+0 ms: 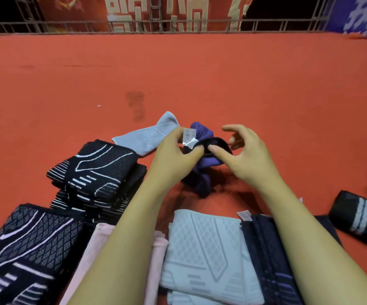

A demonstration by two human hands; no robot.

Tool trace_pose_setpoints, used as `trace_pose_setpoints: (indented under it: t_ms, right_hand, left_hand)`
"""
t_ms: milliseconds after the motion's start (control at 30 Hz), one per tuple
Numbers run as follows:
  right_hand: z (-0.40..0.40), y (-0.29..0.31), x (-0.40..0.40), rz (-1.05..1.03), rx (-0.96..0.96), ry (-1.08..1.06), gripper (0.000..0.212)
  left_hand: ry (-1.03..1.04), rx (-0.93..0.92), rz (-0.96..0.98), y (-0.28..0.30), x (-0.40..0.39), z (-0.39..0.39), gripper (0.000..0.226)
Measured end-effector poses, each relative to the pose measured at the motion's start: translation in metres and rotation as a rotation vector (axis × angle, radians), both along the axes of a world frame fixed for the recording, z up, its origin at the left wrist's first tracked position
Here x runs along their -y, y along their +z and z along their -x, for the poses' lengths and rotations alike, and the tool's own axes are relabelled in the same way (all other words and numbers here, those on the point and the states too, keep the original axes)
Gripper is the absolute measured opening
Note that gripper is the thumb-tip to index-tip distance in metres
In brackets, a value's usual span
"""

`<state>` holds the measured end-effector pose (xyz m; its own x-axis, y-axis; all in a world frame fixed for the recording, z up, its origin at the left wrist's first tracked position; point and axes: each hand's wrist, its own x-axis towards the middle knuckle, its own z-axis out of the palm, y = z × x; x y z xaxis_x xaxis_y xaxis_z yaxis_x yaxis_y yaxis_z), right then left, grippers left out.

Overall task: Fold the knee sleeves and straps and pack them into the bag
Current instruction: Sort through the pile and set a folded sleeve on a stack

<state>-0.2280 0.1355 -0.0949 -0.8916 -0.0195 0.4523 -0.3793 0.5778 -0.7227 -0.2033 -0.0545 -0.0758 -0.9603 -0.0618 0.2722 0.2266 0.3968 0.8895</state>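
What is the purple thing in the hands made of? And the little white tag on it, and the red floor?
The purple sleeve looks like soft, stretchy knit cloth: it bunches and droops in the left hand and right hand. Its white tag seems a thin, shiny woven label, since it catches light. The red floor looks like matte carpet or felt, though that's hard to tell.

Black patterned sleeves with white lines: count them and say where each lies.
3 that I can see: two stacked at the left, top one on lower one, and one at the near left corner. The stack may hide more.
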Motion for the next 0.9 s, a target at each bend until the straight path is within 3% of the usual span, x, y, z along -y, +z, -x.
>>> trace_pose_setpoints:
  t_ms: [100, 200, 300, 333, 367, 433, 500, 567, 633, 733, 800, 900]
  right_hand:
    - [0.005, -0.005, -0.007, 0.034, 0.229, 0.124, 0.006]
    - [-0.001, 0.002, -0.002, 0.333, 0.227, 0.227, 0.021]
    - [-0.012, 0.018, 0.007, 0.615, 0.359, 0.414, 0.032]
    - [-0.014, 0.019, 0.006, 0.702, 0.434, 0.477, 0.032]
    - [-0.015, 0.019, 0.003, 0.815, 0.513, 0.535, 0.030]
    - [-0.018, 0.022, 0.003, 0.990, 0.615, 0.645, 0.023]
    - [-0.018, 0.022, 0.004, 1.010, 0.645, 0.720, 0.019]
    - [-0.017, 0.020, 0.003, 1.001, 0.682, 0.744, 0.054]
    - [-0.015, 0.018, 0.004, 0.979, 0.703, 0.746, 0.060]
    - [-0.015, 0.016, 0.009, 0.831, 0.690, 0.774, 0.028]
    - [-0.012, 0.015, 0.007, 0.849, 0.659, 0.764, 0.025]
    - [-0.008, 0.016, 0.003, 0.943, 0.636, 0.574, 0.024]
  left_hand:
    - [-0.082, -0.001, -0.061, 0.002, -0.005, -0.006, 0.053]
    - [0.084, -0.121, 0.105, -0.004, -0.006, -0.004, 0.066]
    - [0.284, -0.222, 0.247, -0.004, 0.003, 0.000, 0.034]
    - [0.248, -0.205, 0.263, -0.001, 0.004, -0.001, 0.015]
    - [0.170, -0.161, 0.238, 0.000, 0.003, 0.000, 0.010]
    - [-0.031, 0.027, -0.013, 0.005, -0.004, -0.004, 0.030]
    - [-0.212, 0.234, -0.372, 0.014, -0.013, -0.010, 0.037]
    - [-0.291, 0.367, -0.625, 0.019, -0.017, -0.010, 0.039]
    - [-0.334, 0.430, -0.808, 0.019, -0.015, -0.010, 0.040]
    - [-0.392, 0.456, -0.908, 0.023, -0.015, -0.013, 0.039]
    - [-0.370, 0.469, -0.875, 0.024, -0.016, -0.016, 0.038]
    - [-0.413, 0.440, -0.738, 0.026, -0.019, -0.018, 0.040]
